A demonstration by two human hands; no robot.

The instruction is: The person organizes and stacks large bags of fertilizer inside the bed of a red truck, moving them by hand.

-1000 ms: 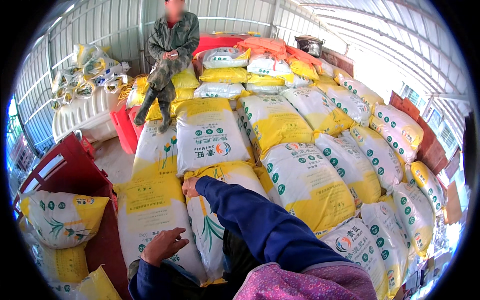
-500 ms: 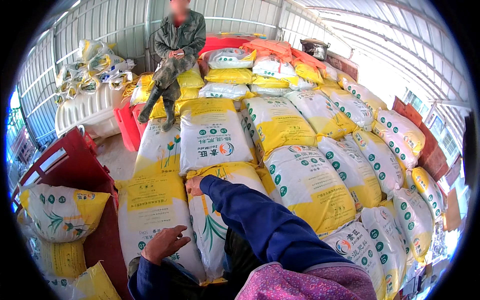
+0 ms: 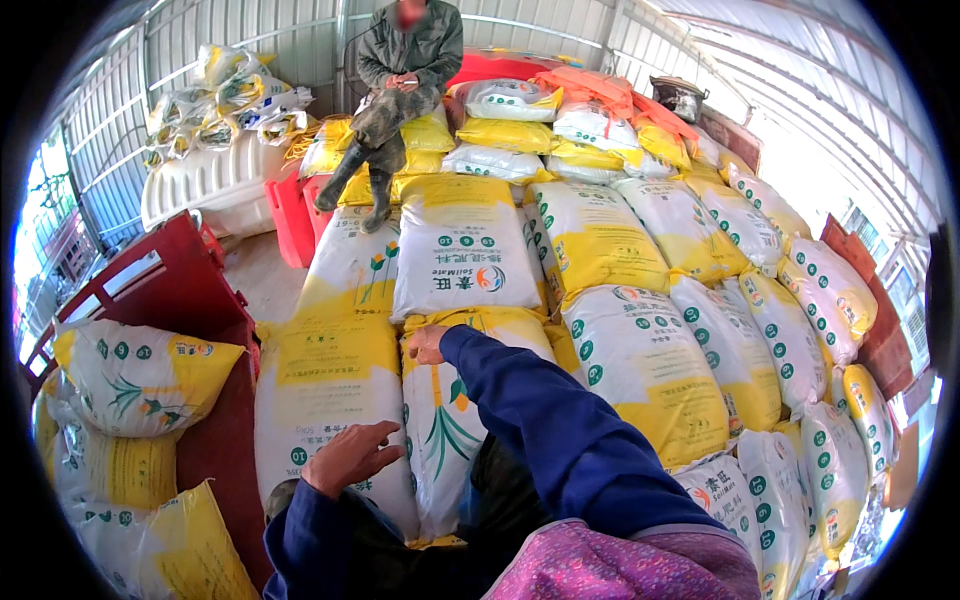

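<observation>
My right hand (image 3: pixel 427 345) is closed at the top left corner of a white and yellow fertilizer sack (image 3: pixel 440 425) with a green plant print. Its fingertips are partly hidden. Over the neighbouring fertilizer sack (image 3: pixel 325 385) on the left, my left hand (image 3: pixel 352 458) hovers or rests, fingers stretched out and holding nothing; whether it touches the sack I cannot tell. Both sacks lie flat between my legs and another fertilizer sack (image 3: pixel 465 235) beyond them, which lies with its print upside down to me.
Many more sacks (image 3: pixel 640 370) are stacked to the right. A person (image 3: pixel 405 75) sits on sacks at the back. Red metal panels (image 3: pixel 170 290) and several sacks (image 3: pixel 145 385) stand on the left. A dark pot (image 3: pixel 678 97) and orange cloth (image 3: pixel 590 92) lie at the back right.
My view has shifted, so the whole scene sits further right and slightly higher. Both hands keep nearly the same places against the sacks.
</observation>
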